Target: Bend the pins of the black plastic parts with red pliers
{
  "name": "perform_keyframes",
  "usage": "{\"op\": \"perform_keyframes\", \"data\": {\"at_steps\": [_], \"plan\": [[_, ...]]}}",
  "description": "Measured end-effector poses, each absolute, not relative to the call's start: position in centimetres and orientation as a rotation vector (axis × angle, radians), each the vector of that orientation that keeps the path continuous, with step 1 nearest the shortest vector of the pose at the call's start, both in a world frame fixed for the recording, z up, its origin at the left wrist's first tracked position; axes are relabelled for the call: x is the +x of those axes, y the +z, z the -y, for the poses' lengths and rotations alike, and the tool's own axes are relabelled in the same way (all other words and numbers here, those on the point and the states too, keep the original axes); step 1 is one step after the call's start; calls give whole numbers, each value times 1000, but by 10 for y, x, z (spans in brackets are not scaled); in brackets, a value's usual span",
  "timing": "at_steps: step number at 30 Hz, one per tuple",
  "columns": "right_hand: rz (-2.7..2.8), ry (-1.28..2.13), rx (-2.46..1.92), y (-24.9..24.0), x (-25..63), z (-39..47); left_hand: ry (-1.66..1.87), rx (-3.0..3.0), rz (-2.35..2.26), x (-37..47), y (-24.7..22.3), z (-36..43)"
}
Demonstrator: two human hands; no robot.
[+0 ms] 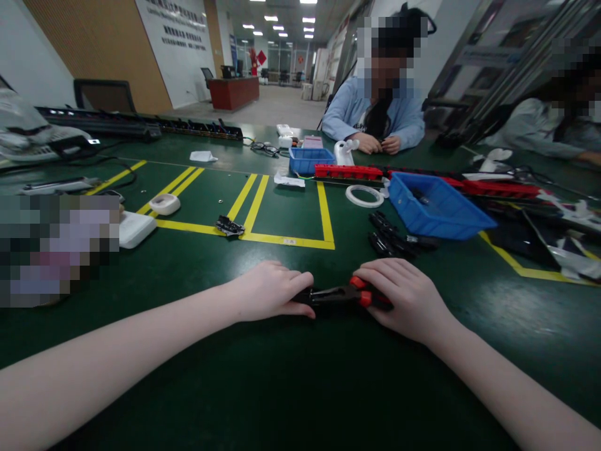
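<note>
Over the near part of the green table, my right hand [408,297] is wrapped round the red-and-black handles of a pair of pliers [350,293]. The jaws point left, towards my left hand [275,289], and meet a small black part [307,297]. My left thumb and fingers are closed on that part; most of it is hidden in the fingers. Beyond my right hand lies a heap of similar-looking black pieces [387,235]. Another black piece [230,226] lies by the yellow tape, farther off than my left hand.
A blue bin [436,207] stands right, with a smaller blue bin [310,160] farther back. Red strips [350,172] run between them. A white ring [365,196], a tape roll [164,204] and a white box [136,229] lie about. A co-worker [375,113] sits opposite.
</note>
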State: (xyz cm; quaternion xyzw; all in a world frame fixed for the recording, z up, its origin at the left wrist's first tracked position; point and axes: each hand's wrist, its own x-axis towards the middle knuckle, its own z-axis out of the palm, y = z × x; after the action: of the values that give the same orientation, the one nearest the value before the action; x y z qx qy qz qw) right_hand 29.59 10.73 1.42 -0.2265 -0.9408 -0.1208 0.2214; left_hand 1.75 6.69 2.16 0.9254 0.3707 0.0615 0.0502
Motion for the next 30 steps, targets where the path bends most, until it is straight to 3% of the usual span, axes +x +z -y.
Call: {"op": "perform_keyframes", "data": {"at_steps": [30], "plan": [[2629, -254, -721, 16, 293, -97, 218, 2799, -1188, 18, 19, -66]]}}
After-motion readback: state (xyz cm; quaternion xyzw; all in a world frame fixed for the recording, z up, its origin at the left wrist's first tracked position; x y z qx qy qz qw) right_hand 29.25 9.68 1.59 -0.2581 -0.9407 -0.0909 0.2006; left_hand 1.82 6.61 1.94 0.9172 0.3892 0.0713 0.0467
